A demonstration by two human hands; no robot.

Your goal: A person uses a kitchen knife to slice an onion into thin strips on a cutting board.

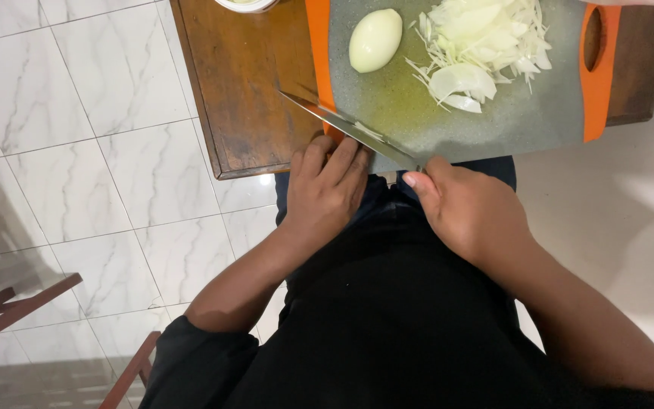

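Note:
My right hand (469, 212) grips the handle of a kitchen knife (346, 126), whose blade lies flat and points left across the near edge of a grey cutting board with orange ends (493, 125). My left hand (327, 189) rests with its fingers on the near edge of the board and table, just beneath the blade. On the board lie a peeled onion half (375, 40), whole, and a pile of thin onion slices (486, 45) to its right. A few onion bits cling to the blade.
The board sits on a small dark wooden table (244, 98). A white bowl's rim (245, 4) shows at the top edge. White marble floor tiles (77, 151) spread left; wooden chair parts (9, 307) stand at the lower left.

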